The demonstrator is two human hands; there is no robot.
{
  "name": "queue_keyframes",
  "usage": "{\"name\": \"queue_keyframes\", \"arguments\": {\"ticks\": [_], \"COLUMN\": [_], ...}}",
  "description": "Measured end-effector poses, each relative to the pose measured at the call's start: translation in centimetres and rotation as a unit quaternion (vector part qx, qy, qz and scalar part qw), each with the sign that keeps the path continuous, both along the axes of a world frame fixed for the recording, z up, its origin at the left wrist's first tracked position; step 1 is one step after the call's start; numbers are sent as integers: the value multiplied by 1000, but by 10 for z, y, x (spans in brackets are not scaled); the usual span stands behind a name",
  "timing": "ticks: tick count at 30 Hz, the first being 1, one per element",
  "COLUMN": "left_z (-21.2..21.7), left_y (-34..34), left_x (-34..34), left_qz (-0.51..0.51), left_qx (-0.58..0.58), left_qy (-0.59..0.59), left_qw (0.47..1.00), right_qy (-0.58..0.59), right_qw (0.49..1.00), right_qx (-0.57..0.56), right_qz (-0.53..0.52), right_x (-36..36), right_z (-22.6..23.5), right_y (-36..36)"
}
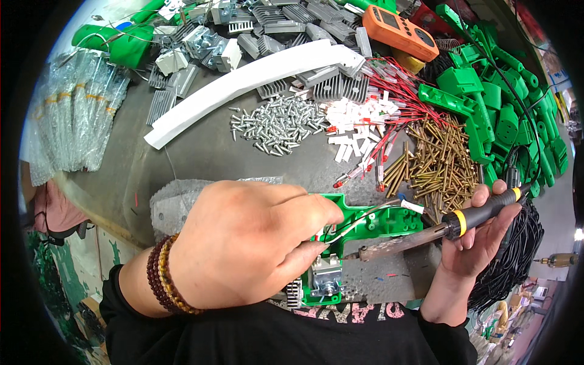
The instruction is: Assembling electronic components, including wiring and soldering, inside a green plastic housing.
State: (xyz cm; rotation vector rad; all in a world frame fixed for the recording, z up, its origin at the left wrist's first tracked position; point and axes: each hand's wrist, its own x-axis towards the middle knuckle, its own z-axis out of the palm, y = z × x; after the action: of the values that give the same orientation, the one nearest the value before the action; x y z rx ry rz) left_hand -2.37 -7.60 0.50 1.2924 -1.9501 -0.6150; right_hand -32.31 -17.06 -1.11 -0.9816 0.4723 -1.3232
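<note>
One green shell (395, 225) lay under the left hand (249, 234), its fingers narrowly parted at a wire (353, 225), grip unclear; the right hand (469, 252) held a soldering iron (477, 215) in curled fingers.

Left hand (243, 240) bent over an open green housing (383, 222), thumb and forefinger at thin wires (354, 224), the grip itself partly hidden; right hand (486, 234) closed about the dark handle of a soldering iron (483, 214), its tip just right of the left thumb; below the left fingertips, a metal-cased component (326, 278) within the housing; beyond the left fingers, a pile of silver screws (277, 125); beyond and left of the right fingers, brass-coloured screws (443, 161); below the right fingers, black cables (517, 249).
</note>
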Motion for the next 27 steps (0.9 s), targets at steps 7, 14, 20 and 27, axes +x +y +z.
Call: {"name": "queue_keyframes", "arguments": {"ticks": [7,14,20,27], "left_z": [1,2,0,-1], "left_y": [1,2,3,2], "left_x": [0,1,2,3], "left_qz": [6,0,-2,-5], "left_qx": [11,24,23,17], "left_qy": [-15,-30,-27,-24], "left_qw": [1000,999,999,1000], "right_qy": [13,14,49,20], "right_qw": [1000,1000,998,998], "right_qx": [-16,11,45,21], "right_qz": [2,-4,9,52], "right_x": [0,5,16,13], "right_z": [0,-2,-8,-10], "right_y": [-1,4,10,6]}}
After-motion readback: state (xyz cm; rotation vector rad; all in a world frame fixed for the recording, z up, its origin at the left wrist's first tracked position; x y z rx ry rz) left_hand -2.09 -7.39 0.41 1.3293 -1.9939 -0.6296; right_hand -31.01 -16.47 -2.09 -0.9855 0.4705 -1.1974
